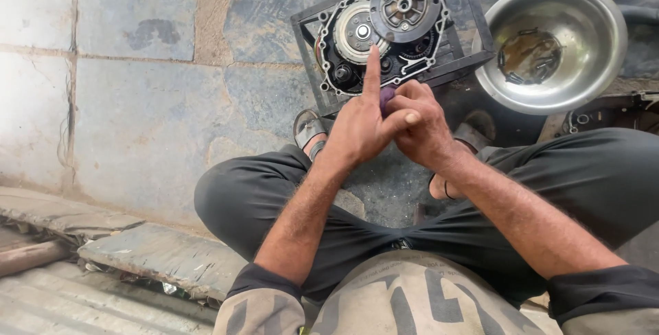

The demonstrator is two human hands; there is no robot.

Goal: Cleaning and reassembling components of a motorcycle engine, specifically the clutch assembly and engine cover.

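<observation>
1. Here, the person is sitting cross-legged on the stone floor (144,129), facing an opened engine (384,33) that is lying in a black metal frame (305,53)
2. The left hand (360,125) is hovering just below the engine, with its index finger stretching straight up toward the silver round part inside and the other fingers curling in
3. The right hand (419,119) is pressing against the left one, fingers bunching together around a small purple thing (386,96), which looks like a bit of cloth; how firmly it is pinching I cannot tell
4. That purple thing is sitting between the two hands, just under the engine's lower edge
5. Judging by the look, it is handling soft and light, so a fingertip pinch is holding it well enough
6. The engine is looking heavy, stiff and oily, with the big dark disc (405,4) on top; the frame's bars are seeming the safest hold
7. A steel bowl (597,26) holding small parts in dirty liquid is standing just right of the engine
</observation>
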